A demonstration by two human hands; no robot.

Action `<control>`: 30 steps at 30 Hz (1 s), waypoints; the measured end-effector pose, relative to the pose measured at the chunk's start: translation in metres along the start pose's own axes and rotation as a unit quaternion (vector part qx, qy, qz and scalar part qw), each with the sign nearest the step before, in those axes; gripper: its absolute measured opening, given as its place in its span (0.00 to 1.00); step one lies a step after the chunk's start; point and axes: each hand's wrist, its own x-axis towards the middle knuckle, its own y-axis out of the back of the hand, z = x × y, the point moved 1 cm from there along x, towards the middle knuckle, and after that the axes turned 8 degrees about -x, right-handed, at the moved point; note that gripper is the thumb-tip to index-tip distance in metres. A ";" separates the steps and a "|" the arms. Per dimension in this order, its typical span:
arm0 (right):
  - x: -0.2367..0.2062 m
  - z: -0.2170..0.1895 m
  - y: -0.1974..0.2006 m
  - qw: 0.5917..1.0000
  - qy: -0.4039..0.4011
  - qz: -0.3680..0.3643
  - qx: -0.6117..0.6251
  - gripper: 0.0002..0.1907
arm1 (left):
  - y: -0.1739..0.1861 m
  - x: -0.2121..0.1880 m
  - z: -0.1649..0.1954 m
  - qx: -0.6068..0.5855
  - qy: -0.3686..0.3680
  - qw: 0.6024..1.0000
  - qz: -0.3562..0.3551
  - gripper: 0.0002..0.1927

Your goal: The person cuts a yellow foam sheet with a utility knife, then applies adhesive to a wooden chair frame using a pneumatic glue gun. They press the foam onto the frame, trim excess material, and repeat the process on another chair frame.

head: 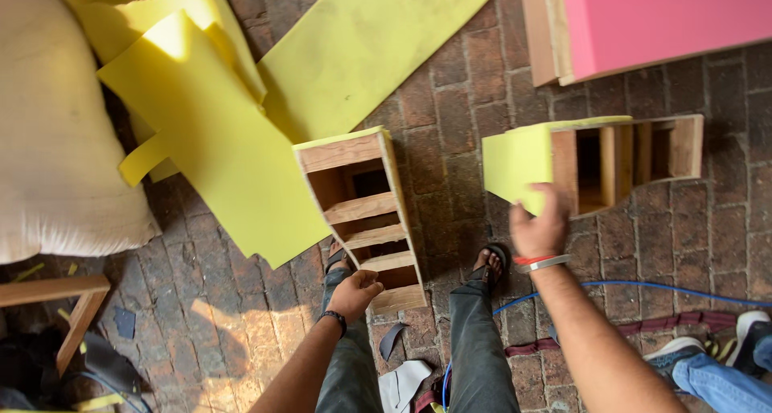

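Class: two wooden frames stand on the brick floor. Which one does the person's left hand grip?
The slatted wooden frame, gripped by the left hand; the right hand touches the other.

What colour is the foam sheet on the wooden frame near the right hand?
Yellow foam sheet, seen in the head view.

A single head-worn camera looks almost straight down from standing height at the red-brown brick floor (450, 107), the person's own legs and feet near the bottom edge, far side at top.
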 end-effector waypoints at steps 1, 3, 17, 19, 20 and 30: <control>-0.002 -0.028 -0.010 0.998 0.040 -0.042 0.035 0.14 | 0.011 -0.001 -0.007 -0.002 0.004 1.000 -0.002 0.24; -0.007 -0.085 -0.037 0.983 0.092 -0.137 0.087 0.11 | 0.034 -0.003 -0.019 0.002 -0.006 1.000 0.008 0.24; -0.010 -0.270 -0.203 0.712 0.129 -0.620 -0.303 0.27 | 0.161 -0.031 -0.080 -0.045 -0.009 0.999 0.010 0.21; -0.013 -0.275 -0.205 0.692 0.139 -0.642 -0.300 0.30 | 0.185 -0.042 -0.103 -0.034 0.029 0.999 -0.006 0.21; -0.019 -0.275 -0.205 0.649 0.129 -0.682 -0.311 0.30 | 0.199 -0.044 -0.116 -0.025 0.043 0.999 -0.011 0.21; -0.139 -0.216 -0.138 0.658 -0.068 -0.708 -0.247 0.30 | 0.278 -0.072 -0.210 0.067 0.062 0.996 0.022 0.22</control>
